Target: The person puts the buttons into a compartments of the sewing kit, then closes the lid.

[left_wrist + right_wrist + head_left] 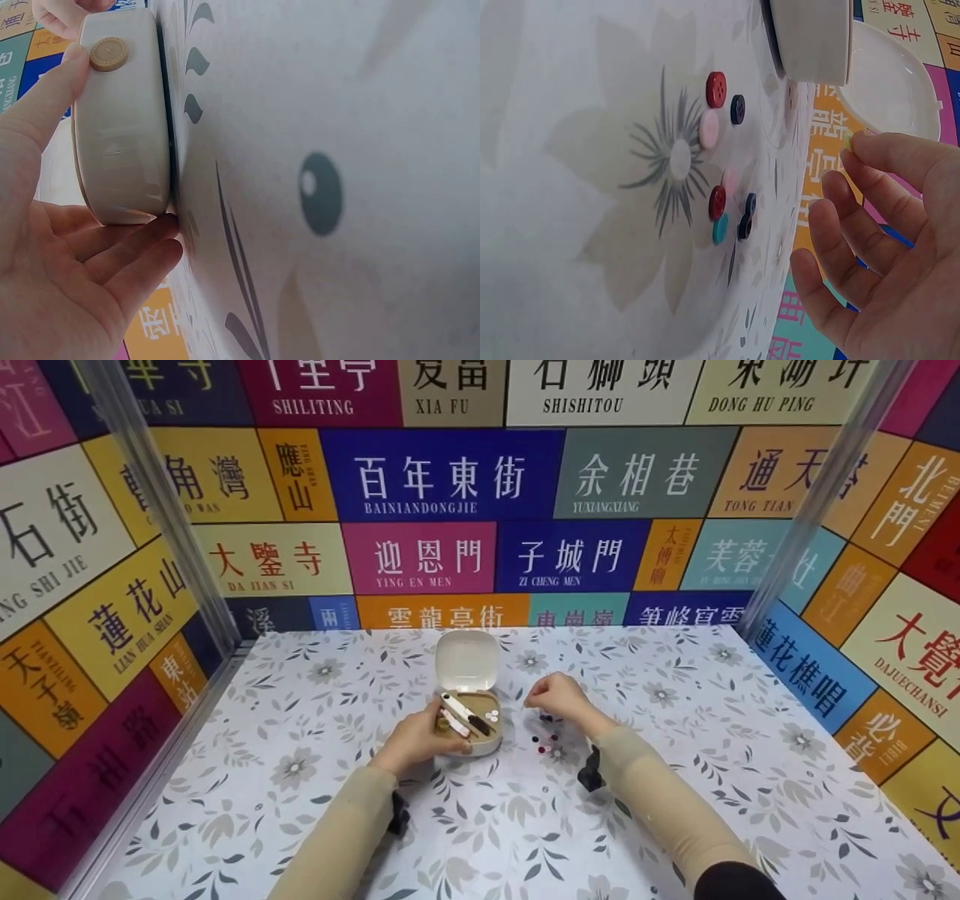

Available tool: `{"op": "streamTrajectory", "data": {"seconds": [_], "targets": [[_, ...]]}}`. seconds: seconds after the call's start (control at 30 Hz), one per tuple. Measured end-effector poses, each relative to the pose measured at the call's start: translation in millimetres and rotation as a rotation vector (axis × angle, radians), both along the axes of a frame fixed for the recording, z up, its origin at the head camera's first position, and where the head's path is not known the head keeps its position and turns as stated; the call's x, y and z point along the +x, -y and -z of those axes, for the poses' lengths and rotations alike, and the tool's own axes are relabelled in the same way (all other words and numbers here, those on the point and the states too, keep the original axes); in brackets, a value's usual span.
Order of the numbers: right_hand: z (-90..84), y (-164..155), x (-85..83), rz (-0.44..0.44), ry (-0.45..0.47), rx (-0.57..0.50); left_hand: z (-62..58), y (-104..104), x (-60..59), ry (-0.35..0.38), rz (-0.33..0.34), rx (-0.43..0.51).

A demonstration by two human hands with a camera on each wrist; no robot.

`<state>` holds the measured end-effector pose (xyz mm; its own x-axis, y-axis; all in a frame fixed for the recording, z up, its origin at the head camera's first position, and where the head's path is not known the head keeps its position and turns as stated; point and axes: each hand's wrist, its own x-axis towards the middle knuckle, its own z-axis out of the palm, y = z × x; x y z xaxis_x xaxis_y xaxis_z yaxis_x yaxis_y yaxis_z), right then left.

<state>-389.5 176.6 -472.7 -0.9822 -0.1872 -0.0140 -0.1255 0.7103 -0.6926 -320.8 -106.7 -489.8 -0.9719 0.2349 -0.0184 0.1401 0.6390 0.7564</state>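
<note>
A small white box (486,746) stands on the table with its lid (467,660) raised at the back. My left hand (415,741) grips its left side; in the left wrist view the thumb lies beside the round tan knob (109,54) on the front and the fingers reach round the end. Inside are slim white and dark sticks (457,707) and several small white buttons (493,715). To the right of the box, above the table, my right hand (561,701) pinches a small yellowish button (850,141) between thumb and forefinger, mostly hidden by the fingertips.
Several loose buttons lie on the table right of the box, among them a red button (716,90), a pink button (709,129), a teal button (720,228) and a dark button (738,109). A flower-patterned cloth (300,810) covers the table. Colourful sign-printed walls (450,472) enclose the back and sides.
</note>
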Motion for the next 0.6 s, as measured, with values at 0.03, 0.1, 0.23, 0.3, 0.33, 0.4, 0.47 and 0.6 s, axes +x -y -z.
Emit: {"op": "streamTrajectory", "data": {"seconds": [0.03,0.1,0.23,0.3,0.33,0.4,0.47,0.6], "targets": [[0.2,0.9,-0.3,0.0,0.002,-0.005,0.0,0.0,0.0,0.002,0.0,0.002],[0.3,2.3,-0.8,-0.001,-0.002,-0.006,-0.2,-0.2,-0.6,0.006,-0.001,0.003],[0.2,3.6,-0.4,-0.011,-0.007,-0.008,-0.2,-0.9,-0.9,0.011,0.002,0.002],[-0.5,4.0,-0.5,-0.018,-0.008,-0.012,-0.3,-0.9,-1.1,0.011,0.002,0.007],[-1.1,4.5,-0.6,-0.022,-0.01,-0.015,0.0,-0.8,-1.2,0.008,0.004,0.01],[-2.4,5.5,-0.7,-0.036,-0.015,-0.016,0.8,-0.3,-1.4,-0.011,0.008,-0.001],[-3.0,6.6,-1.4,-0.047,-0.022,-0.014,1.1,0.0,-1.7,-0.024,0.008,-0.018],[-4.0,9.3,-3.2,-0.051,-0.035,0.005,1.0,0.4,-2.2,-0.041,0.002,-0.042]]}}
